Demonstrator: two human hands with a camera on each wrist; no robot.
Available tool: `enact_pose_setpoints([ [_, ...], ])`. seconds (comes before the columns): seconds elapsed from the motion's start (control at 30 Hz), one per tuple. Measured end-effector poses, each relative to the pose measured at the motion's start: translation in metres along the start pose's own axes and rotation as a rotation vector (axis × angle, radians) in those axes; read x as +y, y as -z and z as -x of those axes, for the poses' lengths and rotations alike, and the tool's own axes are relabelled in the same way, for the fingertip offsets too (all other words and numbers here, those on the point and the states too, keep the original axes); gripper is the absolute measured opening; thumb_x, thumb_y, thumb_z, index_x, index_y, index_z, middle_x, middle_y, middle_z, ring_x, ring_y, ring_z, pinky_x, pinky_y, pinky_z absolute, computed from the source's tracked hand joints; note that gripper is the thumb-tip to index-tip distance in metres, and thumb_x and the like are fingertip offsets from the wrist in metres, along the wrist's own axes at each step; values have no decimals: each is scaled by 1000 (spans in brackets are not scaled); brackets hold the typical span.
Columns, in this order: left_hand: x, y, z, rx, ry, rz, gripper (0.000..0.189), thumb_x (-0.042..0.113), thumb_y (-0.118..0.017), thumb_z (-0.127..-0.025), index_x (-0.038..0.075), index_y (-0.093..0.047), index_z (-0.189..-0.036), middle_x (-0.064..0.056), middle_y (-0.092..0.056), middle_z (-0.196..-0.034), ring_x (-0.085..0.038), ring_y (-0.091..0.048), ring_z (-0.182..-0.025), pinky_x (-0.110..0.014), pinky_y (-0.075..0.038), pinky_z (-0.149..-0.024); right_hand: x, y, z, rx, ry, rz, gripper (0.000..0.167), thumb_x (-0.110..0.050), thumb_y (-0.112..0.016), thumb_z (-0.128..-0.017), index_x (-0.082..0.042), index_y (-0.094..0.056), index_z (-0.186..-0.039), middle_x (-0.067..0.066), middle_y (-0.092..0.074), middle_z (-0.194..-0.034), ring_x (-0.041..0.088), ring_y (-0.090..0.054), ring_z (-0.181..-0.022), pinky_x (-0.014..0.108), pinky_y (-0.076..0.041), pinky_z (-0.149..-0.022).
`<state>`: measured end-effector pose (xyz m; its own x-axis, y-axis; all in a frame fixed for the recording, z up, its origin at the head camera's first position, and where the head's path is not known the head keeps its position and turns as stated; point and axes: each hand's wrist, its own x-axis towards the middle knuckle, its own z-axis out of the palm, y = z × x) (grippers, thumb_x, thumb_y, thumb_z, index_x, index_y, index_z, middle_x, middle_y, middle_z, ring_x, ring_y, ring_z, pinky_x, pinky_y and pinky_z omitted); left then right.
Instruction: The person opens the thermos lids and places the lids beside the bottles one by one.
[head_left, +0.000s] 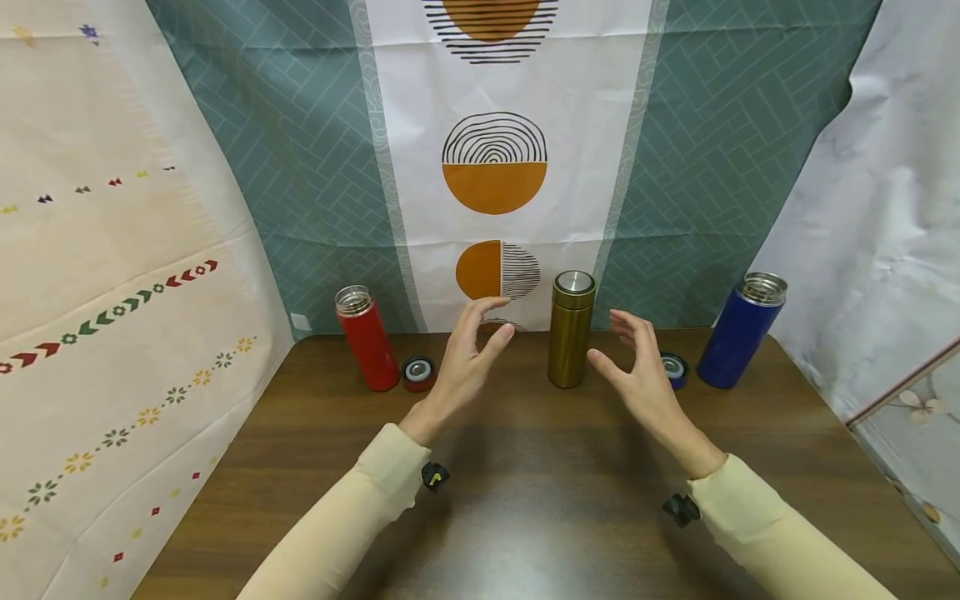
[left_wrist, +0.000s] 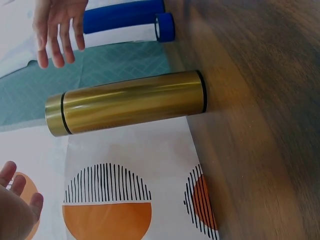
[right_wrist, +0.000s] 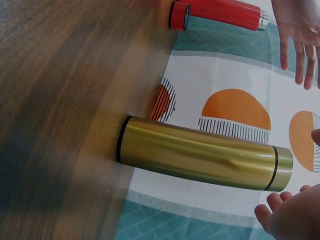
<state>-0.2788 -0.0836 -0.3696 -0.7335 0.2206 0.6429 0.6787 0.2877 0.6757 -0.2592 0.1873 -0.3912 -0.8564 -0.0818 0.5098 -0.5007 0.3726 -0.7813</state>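
A gold vacuum flask (head_left: 572, 333) stands upright with its lid on, near the back of the table. To its left my left hand (head_left: 461, 362) hovers with fingers spread and slightly bent, apart from the flask. My right hand (head_left: 641, 379) is just to its right, thumb and fingers parted, holding nothing. In the left wrist view the gold flask (left_wrist: 132, 102) lies between both hands, touched by neither. The right wrist view also shows the gold flask (right_wrist: 205, 155) with space around it.
A lidless red flask (head_left: 369, 346) stands at the back left, its red lid (head_left: 418, 374) beside it. At the back right is a lidless blue flask (head_left: 738, 337), its blue lid (head_left: 674, 370) alongside. Patterned cloth (head_left: 315, 167) hangs behind the wooden table (head_left: 540, 500).
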Motion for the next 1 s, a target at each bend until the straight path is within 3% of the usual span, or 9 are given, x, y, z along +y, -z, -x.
enact_pose_setpoints([
  [0.7,-10,-17,-3,29,17,26,41,20,-61,-106,10,-56,-145,-10,-54,-144,-24,-47,-137,-52,-34,-118,20,1,-2,-28,-117,19,73,-23,-73,-99,-6,-33,-157,22,-39,-150,40,-37,-142,60,-27,-119],
  [0.9,-12,-24,-8,-11,105,15,43,30,-60,-107,15,-55,-147,-5,-52,-146,-21,-46,-139,-49,-35,-117,34,1,-9,-44,-174,16,77,-25,-73,-99,-2,-29,-158,24,-37,-152,41,-36,-143,59,-27,-119],
  [1.0,-13,-26,-11,-27,149,36,44,31,-59,-107,16,-54,-147,-4,-51,-146,-24,-50,-132,-48,-40,-112,40,-1,-13,-56,-206,-5,81,-27,-74,-98,-2,-27,-159,25,-36,-153,42,-35,-144,58,-26,-120],
])
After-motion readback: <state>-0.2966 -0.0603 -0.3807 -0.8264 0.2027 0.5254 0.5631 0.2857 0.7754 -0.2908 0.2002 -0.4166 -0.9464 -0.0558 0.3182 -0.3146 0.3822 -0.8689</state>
